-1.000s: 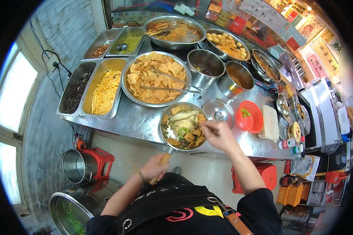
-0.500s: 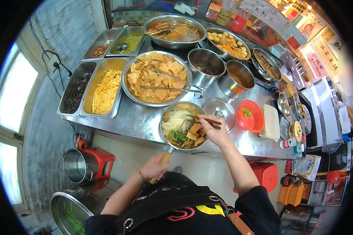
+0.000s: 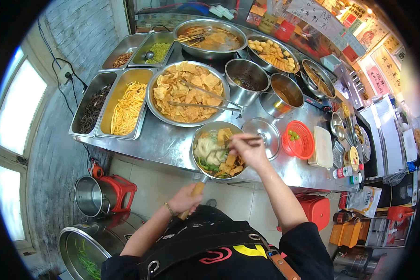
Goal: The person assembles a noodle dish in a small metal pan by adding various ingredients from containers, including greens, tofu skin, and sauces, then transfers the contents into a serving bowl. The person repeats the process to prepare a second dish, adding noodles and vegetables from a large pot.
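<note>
My left hand (image 3: 185,199) is closed round the wooden handle of a metal saucepan (image 3: 194,155), holding it at the front edge of the steel counter. Inside the pan lie pale noodles (image 3: 209,148), green leaves (image 3: 211,167) and brown fried pieces (image 3: 232,166). Over the pan's right side is my right hand (image 3: 248,148), its fingers gripping brown chopsticks (image 3: 253,139). The chopsticks' tips are among the noodles and blurred. Just behind the pan stands a big bowl of fried sheets (image 3: 187,88), with metal tongs (image 3: 203,106) lying across it.
Trays of shredded yellow strips (image 3: 129,108) and dark strips (image 3: 94,112) stand at left. Deep pots (image 3: 247,88) line the back. Right of the pan are a metal lid (image 3: 262,135), a red basket (image 3: 297,140) and a whitish plastic box (image 3: 321,147). A red stool (image 3: 314,210) stands below.
My right hand has shifted slightly left and down with the chopsticks, and the noodles and fried pieces have been stirred about. My left hand keeps its hold on the handle.
</note>
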A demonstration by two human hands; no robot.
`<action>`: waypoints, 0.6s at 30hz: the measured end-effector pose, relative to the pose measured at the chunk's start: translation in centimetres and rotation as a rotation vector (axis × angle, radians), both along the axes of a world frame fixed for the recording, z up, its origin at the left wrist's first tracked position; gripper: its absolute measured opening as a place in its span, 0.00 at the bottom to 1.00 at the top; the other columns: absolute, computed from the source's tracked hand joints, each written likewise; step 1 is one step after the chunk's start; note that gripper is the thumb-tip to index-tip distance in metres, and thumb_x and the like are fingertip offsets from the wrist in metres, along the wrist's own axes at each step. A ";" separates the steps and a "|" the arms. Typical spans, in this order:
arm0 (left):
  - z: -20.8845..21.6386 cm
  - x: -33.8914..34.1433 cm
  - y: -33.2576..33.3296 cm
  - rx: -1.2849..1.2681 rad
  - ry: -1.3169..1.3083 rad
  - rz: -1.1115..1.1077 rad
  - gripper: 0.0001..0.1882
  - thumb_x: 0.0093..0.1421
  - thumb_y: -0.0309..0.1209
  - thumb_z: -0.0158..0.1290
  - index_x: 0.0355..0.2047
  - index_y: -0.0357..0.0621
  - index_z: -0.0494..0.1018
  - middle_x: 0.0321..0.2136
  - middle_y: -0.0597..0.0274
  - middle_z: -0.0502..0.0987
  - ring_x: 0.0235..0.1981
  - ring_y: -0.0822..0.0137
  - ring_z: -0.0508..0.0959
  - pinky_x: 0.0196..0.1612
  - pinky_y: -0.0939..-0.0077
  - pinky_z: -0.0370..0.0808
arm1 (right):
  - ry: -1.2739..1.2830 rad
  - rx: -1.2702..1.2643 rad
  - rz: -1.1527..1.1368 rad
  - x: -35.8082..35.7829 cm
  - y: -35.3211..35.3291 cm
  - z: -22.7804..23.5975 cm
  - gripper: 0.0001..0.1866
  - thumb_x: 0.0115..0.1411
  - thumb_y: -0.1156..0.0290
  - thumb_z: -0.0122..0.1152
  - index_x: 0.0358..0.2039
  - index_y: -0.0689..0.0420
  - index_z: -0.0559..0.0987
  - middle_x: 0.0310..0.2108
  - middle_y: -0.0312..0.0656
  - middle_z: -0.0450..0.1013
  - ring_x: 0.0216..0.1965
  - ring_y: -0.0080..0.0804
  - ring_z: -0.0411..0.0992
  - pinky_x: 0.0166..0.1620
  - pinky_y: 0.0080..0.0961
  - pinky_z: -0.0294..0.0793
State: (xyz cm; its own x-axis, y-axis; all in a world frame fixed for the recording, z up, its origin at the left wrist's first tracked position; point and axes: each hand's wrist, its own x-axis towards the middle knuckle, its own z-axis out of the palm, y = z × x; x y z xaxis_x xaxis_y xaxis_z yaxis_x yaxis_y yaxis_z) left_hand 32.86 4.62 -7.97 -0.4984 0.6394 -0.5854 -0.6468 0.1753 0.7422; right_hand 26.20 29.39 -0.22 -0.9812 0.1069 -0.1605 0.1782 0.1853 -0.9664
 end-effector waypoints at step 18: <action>0.3 -0.9 -0.5 -0.014 -0.008 -0.034 0.13 0.55 0.24 0.46 0.41 0.41 0.61 0.15 0.66 0.65 0.09 0.75 0.65 0.10 0.80 0.63 | -0.093 -0.338 -0.344 2.6 5.9 -0.9 0.08 0.55 0.75 0.56 0.33 0.68 0.76 0.25 0.50 0.76 0.20 0.34 0.76 0.25 0.25 0.78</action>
State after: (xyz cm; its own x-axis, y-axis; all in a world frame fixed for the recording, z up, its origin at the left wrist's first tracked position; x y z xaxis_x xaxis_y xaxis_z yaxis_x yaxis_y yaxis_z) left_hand 31.99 4.13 -7.63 -0.4718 0.6473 -0.5987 -0.6465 0.2077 0.7341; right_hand 28.77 35.29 -1.11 -0.8783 0.3489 -0.3270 0.2623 -0.2202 -0.9395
